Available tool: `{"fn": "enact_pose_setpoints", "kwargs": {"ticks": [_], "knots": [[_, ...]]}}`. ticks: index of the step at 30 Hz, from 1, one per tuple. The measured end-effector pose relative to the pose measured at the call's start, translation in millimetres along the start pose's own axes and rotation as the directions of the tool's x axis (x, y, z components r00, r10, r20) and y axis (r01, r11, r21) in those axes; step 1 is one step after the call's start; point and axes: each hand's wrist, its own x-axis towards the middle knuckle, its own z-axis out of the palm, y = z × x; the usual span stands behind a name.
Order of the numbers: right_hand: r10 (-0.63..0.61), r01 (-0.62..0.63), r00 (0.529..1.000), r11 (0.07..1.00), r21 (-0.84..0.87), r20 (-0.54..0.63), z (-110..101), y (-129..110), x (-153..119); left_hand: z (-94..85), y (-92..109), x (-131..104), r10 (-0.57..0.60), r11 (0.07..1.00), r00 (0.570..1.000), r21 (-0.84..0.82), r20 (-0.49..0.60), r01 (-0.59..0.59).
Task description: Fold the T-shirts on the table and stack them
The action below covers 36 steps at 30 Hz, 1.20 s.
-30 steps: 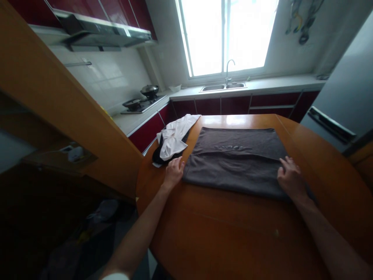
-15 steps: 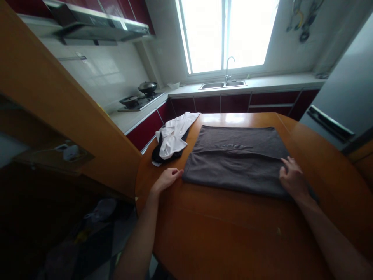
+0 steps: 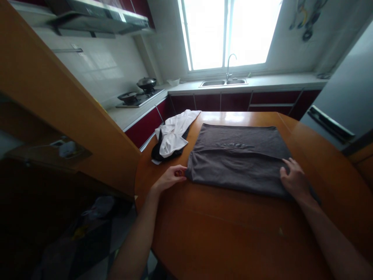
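Observation:
A dark grey garment lies folded into a flat rectangle on the wooden table, with a raised marking near its middle and a fold line running across it. At its near left corner, the thumb and fingers of my left hand pinch the cloth, and the edge there is creased. My right hand rests on the right end of the garment with its fingers apart. Part of the garment's near right corner is hidden under my right hand and wrist.
A white garment lies heaped over a black cloth at the table's left edge. The round-ended wooden table has a wooden partition to its left. Beyond are a counter with a sink and a stove with pans.
My left hand has moved slightly right and closed on the garment's near left corner, pulling the cloth into a crease. My right hand stays in place. The view has shifted slightly.

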Motion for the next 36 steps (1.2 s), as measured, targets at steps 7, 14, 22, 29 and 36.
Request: {"fn": "enact_pose_setpoints", "kwargs": {"ticks": [7, 14, 22, 29, 36], "knots": [[-0.010, 0.010, 1.000, 1.000, -0.020, 0.012, 0.9, 2.6, -0.4, 2.6, -8.8, 4.8, 0.055, 0.997, 0.994, 0.060, -0.099, -0.050], [-0.027, 0.029, 0.999, 0.999, -0.046, 0.039, 5.6, 9.1, -1.0, 5.7, -17.1, 6.2, 0.043, 0.996, 0.995, 0.087, -0.087, -0.035], [-0.037, 0.061, 0.990, 0.982, -0.180, 0.135, 11.9, 15.2, -3.2, -16.2, -28.4, -6.2, 0.003, 0.999, 1.000, 0.038, 0.000, -0.003], [-0.040, 0.069, 0.989, 0.975, -0.213, 0.141, 9.1, 8.6, -3.2, 1.3, -11.4, 7.4, 0.091, 0.989, 0.896, 0.144, -0.435, -0.030], [-0.040, 0.072, 0.987, 0.975, -0.208, 0.153, 8.1, 6.2, -3.8, 47.9, -3.0, 17.0, 0.032, 0.803, 0.999, 0.594, 0.036, -0.047]]}}
